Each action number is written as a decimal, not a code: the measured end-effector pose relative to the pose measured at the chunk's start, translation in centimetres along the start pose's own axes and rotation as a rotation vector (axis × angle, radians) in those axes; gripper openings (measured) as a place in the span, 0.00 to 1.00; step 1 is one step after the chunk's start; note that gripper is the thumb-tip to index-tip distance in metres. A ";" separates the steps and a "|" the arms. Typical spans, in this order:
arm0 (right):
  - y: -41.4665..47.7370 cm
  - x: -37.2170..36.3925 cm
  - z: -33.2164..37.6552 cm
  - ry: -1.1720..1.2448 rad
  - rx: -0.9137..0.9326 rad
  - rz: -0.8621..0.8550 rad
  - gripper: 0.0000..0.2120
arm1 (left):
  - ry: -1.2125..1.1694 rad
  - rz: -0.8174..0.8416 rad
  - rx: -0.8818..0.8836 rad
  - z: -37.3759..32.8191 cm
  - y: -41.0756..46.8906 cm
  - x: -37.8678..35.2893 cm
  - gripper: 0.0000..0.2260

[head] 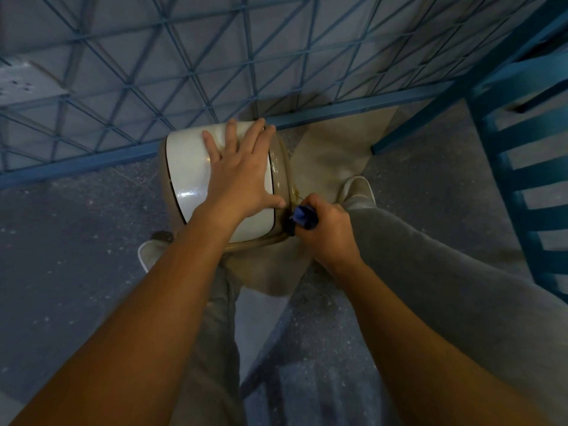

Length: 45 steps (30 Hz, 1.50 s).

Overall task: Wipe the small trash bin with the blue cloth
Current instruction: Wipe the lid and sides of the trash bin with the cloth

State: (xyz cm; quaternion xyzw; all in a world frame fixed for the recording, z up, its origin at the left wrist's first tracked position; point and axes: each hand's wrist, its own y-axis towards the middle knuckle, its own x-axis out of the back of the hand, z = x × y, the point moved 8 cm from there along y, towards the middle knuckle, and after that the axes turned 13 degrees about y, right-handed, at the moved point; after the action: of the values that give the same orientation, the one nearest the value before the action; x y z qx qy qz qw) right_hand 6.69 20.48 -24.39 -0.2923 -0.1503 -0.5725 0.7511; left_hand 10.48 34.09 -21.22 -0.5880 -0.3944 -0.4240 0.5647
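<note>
- Two hands are sharing the work. The left hand is lying flat on the white lid with its fingers straight and spread, and the right hand is curling tightly round the blue cloth, which is bunched into a wad.
- The small trash bin is standing on the floor between the person's feet. It is sitting partly on a beige sheet, just beside the blue lattice fence, and a blue chair is standing off to the right.
- The cloth is touching the tan rim at the bin's near right edge, just beside the left thumb. The step in hand is probably a wipe along the seam where the lid is meeting the body.
- The flat palm should be pressing down throughout, since a light bin is likely to be sliding or tipping under a sideways rub.
- A wad this tight is offering little wiping face. Loosening the grip, so that more fabric is spreading against the plastic, is probably giving better coverage.
- Working round the rim's curve in one direction is seeming surer than scrubbing one spot, with the steadying hand shifting out of the cloth's path as needed.
- The bin's sides and far face are mostly hiding from this view, so how much is remaining cannot be told.
</note>
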 end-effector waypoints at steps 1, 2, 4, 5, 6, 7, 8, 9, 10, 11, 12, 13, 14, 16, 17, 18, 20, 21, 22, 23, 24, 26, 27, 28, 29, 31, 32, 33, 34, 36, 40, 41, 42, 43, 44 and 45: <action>0.4 0.1 -0.1 -0.007 0.003 -0.018 0.06 | 0.000 0.000 0.001 0.0 0.0 0.0 0.50; 0.7 0.3 -0.2 -0.009 0.008 -0.029 0.07 | 0.004 0.000 0.001 0.0 0.0 0.0 0.50; 1.5 0.5 0.1 -0.017 0.015 -0.032 0.08 | 0.010 0.001 -0.001 0.0 0.0 0.0 0.50; 1.9 0.4 0.2 -0.024 0.015 -0.019 0.08 | 0.010 0.001 -0.003 0.1 0.1 -0.1 0.50; 2.4 0.4 0.3 -0.027 0.017 -0.002 0.08 | 0.008 0.001 -0.004 0.1 0.1 -0.1 0.50; 2.8 0.3 0.4 -0.021 0.026 0.009 0.08 | 0.006 0.000 -0.005 0.1 0.1 -0.1 0.51; 3.1 0.3 0.5 -0.008 0.033 0.012 0.07 | 0.003 0.000 -0.004 0.1 0.1 -0.1 0.51; 3.4 0.4 0.6 0.008 0.032 0.009 0.07 | -0.001 0.000 -0.004 0.1 0.1 -0.1 0.50; 3.6 0.5 0.5 0.035 0.022 -0.003 0.06 | -0.005 -0.001 -0.005 0.1 0.1 0.0 0.50; 3.7 0.7 0.4 0.084 -0.004 -0.025 0.07 | -0.008 -0.001 -0.009 0.1 0.1 0.0 0.50; 3.7 1.1 0.1 0.155 -0.053 -0.049 0.07 | -0.011 -0.001 -0.016 0.1 0.1 0.1 0.50; 3.7 1.6 -0.3 0.245 -0.123 -0.080 0.08 | -0.015 -0.001 -0.022 0.2 0.0 0.1 0.50; 3.6 1.9 -1.1 0.351 -0.207 -0.113 0.08 | -0.020 -0.002 -0.028 0.3 0.0 0.2 0.49; 3.1 2.3 -2.8 0.605 -0.379 -0.200 0.07 | -0.033 0.002 -0.048 0.5 0.0 0.3 0.49; 2.6 2.3 -3.7 0.738 -0.450 -0.255 0.07 | -0.038 0.006 -0.061 0.6 -0.1 0.3 0.49; 2.1 2.2 -4.6 0.858 -0.524 -0.309 0.08 | -0.041 0.010 -0.074 0.7 -0.1 0.2 0.49; 1.0 1.2 -6.2 1.056 -0.672 -0.393 0.14 | -0.056 0.009 -0.090 1.0 -0.2 0.2 0.48; 0.5 0.6 -6.9 1.131 -0.730 -0.417 0.16 | -0.080 0.001 -0.091 1.0 -0.2 0.2 0.46; 0.1 -0.1 -7.4 1.193 -0.776 -0.426 0.16 | -0.114 -0.014 -0.087 1.1 -0.2 0.3 0.43; -0.1 -0.9 -7.7 1.255 -0.812 -0.415 0.15 | -0.155 -0.030 -0.081 1.1 -0.2 0.5 0.39; -0.3 -1.6 -7.7 1.322 -0.842 -0.377 0.16 | -0.191 -0.046 -0.077 1.1 -0.3 0.6 0.35; -0.6 -3.0 -7.2 1.438 -0.886 -0.260 0.16 | -0.236 -0.074 -0.085 0.8 -0.5 0.8 0.30; -0.8 -3.5 -6.8 1.482 -0.892 -0.204 0.13 | -0.243 -0.090 -0.089 0.6 -0.6 0.9 0.29; -1.0 -3.9 -6.5 1.517 -0.900 -0.179 0.13 | -0.234 -0.106 -0.089 0.4 -0.7 1.0 0.28; -1.2 -4.2 -6.2 1.528 -0.903 -0.169 0.13 | -0.205 -0.119 -0.083 0.1 -0.8 1.1 0.28; -1.9 -4.7 -5.5 1.460 -0.868 -0.136 0.13 | -0.119 -0.112 -0.051 -0.1 -0.9 0.7 0.31; -2.2 -4.9 -5.1 1.397 -0.830 -0.110 0.09 | -0.079 -0.094 -0.030 -0.1 -0.9 0.4 0.32; -2.6 -5.3 -4.8 1.329 -0.797 -0.090 0.04 | -0.049 -0.077 -0.016 -0.1 -0.9 0.1 0.34; -2.9 -5.2 -4.7 1.247 -0.776 -0.095 0.02 | -0.031 -0.065 -0.012 -0.1 -0.9 -0.1 0.34; -2.9 -4.6 -4.8 1.073 -0.729 -0.133 0.06 | -0.025 -0.061 -0.016 -0.2 -0.9 -0.3 0.33; 0.0 -2.6 -4.2 0.789 -0.627 -0.204 0.04 | -0.017 -0.059 -0.025 -0.4 -0.7 -0.3 0.32; 1.1 -2.2 -3.7 0.738 -0.604 -0.208 0.05 | -0.011 -0.053 -0.025 -0.4 -0.7 -0.4 0.32; 2.2 -1.9 -3.3 0.695 -0.580 -0.208 0.08 | -0.008 -0.049 -0.025 -0.4 -0.6 -0.4 0.32; 3.3 -1.6 -2.9 0.661 -0.555 -0.207 0.10 | -0.008 -0.047 -0.022 -0.3 -0.6 -0.5 0.32; 4.4 -1.3 -2.4 0.628 -0.529 -0.197 0.12 | -0.009 -0.046 -0.018 -0.2 -0.5 -0.5 0.33; 5.3 -1.0 -1.9 0.582 -0.498 -0.176 0.14 | -0.010 -0.045 -0.011 -0.1 -0.4 -0.5 0.33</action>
State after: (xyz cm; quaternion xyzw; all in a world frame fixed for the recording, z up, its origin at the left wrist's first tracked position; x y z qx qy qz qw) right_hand 11.24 21.01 -27.83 -0.2770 0.1878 -0.7128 0.6164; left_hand 9.91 34.06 -21.57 -0.5841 -0.4082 -0.4356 0.5499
